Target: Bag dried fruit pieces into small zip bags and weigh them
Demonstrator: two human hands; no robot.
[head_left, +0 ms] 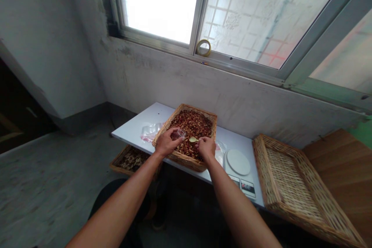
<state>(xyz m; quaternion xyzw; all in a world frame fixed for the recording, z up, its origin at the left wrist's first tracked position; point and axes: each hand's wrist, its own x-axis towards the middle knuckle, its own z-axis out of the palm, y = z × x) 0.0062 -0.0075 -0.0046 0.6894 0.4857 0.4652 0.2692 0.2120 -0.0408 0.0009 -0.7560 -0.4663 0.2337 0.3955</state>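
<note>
- The left hand (166, 142) is over the near-left rim of a wicker tray (186, 111), its fingers (174, 136) curled and pinching a small clear plastic piece (180, 133). Hard to tell exactly what that piece is.
- The right hand (206, 147) is right beside it, fingers (199, 143) pressed together and pinching a little pale green spoon-shaped bit (193, 139), held just above the tray.
- Both hands are working over a pile of dried reddish-brown pieces (193, 122) that fills the tray, and the tray sits on a white tabletop (136, 131).
- A crumpled clear plastic bag (151, 132) lies just left of the tray, with another (220, 153) just right of it.
- Next to that is a white scale-like device with a round top (238, 162), and two small photo cards (248, 188) sit by it.
- Down on the floor, a second wicker tray (130, 159) of darker pieces pokes out from under the left end of the tabletop.
- A big wicker tray (290, 186) sits off to the right, beside a wooden board (337, 166).
- A roll of tape (203, 48) sits on the window frame up top.
</note>
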